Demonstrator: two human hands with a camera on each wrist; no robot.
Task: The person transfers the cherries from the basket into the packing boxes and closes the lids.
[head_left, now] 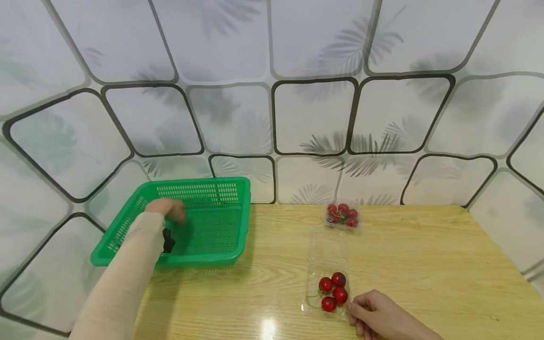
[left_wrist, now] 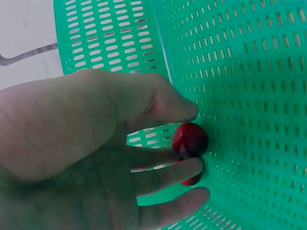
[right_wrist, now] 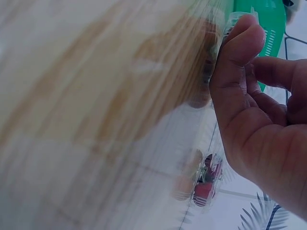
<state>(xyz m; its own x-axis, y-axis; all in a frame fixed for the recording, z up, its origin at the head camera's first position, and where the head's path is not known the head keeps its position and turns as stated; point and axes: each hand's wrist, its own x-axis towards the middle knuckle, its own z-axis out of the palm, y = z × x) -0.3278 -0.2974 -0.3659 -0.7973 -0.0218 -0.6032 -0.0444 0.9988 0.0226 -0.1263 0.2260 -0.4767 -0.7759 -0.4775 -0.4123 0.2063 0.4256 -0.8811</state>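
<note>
My left hand [head_left: 167, 209] reaches down inside the green plastic basket [head_left: 244, 222]. In the left wrist view its thumb and fingers close around a dark red cherry [left_wrist: 190, 139]. A second cherry [left_wrist: 193, 180] shows partly behind a finger, by the basket wall. My right hand [head_left: 376, 314] pinches the right edge of a clear plastic clamshell box [head_left: 327, 245], which lies with its lid folded open on the table. Several red cherries [head_left: 339, 295] with thin green stems sit in its near half. In the right wrist view the right fingertips are partly hidden.
Farther back on the wooden table [head_left: 425, 255], against the wall, stands another clear box of cherries [head_left: 343, 215]. A pale wall covering [head_left: 314, 118] with dark outlines and leaf prints rises behind the table and to both sides.
</note>
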